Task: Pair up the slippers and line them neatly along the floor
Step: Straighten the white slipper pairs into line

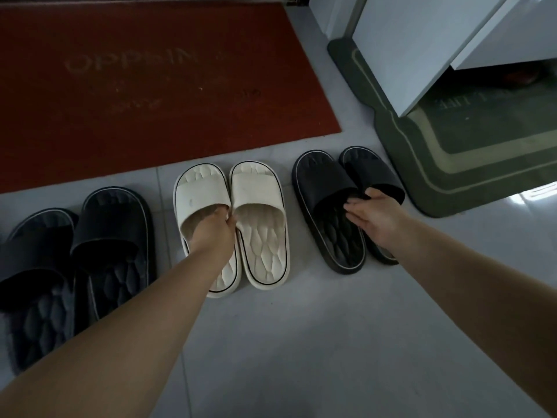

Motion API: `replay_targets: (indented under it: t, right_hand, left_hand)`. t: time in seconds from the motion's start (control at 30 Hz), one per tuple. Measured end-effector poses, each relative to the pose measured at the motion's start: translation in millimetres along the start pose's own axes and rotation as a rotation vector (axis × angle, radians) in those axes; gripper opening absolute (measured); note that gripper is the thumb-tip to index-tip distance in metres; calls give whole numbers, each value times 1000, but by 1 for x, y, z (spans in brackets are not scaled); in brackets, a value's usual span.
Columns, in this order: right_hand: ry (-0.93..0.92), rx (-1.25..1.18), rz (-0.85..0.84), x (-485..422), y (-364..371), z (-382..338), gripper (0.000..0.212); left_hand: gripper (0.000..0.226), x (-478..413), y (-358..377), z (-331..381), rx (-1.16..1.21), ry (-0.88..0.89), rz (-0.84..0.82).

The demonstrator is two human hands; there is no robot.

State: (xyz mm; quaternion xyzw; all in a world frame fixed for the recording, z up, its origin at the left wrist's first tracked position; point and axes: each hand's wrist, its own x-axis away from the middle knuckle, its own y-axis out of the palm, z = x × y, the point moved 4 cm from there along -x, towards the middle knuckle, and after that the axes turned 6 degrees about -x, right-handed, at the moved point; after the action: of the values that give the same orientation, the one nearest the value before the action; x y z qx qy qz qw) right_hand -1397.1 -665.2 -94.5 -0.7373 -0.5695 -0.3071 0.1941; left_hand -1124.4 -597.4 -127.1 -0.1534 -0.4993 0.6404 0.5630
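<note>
Curled under the strap, the fingers of the left hand (212, 229) had hold of the white slipper (199, 191), with the thumb at the strap's inner edge. The second white slipper (262, 236) lay touching it. The right hand (376, 217) was spread almost flat with straight fingers over the black pair (325, 182), thumb against the strap of the outer one, and gripped nothing that showed.

All three pairs, counting the dark pair (114, 230) at the left, lay toes away on the floor (301, 327) along the red mat (150, 86).

A tug by the strap alone would likely swing the white slipper's heel and knock its mate askew. The flat right hand, pushing without a hold, might ride one black slipper onto the other or shove both into the green mat (452, 176) close beside them. The dark pair looked staggered, and could easily be left that way.
</note>
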Motion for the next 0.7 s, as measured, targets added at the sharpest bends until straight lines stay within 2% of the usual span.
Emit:
replay_targets:
  t: [0.07, 0.17, 0.27, 0.43, 0.57, 0.7]
  right_hand:
    - [-15, 349, 62, -7, -9, 5, 70]
    - [-148, 861, 172, -18, -21, 3, 76]
    - [-226, 1068, 143, -25, -17, 0, 71]
    - [-347, 1065, 187, -36, -12, -14, 49]
    - [-392, 968, 229, -45, -14, -26, 48]
    - [-288, 858, 193, -58, -15, -31, 51]
  left_hand:
    - [35, -1, 0, 0, 4, 1, -10]
    - [31, -2, 0, -1, 23, -11, -1]
    - [29, -3, 1, 0, 29, -32, 30]
    - [28, -3, 2, 0, 17, -32, 70]
    - [29, -2, 2, 0, 20, -16, 85]
    - [20, 4, 2, 0, 31, -1, 71]
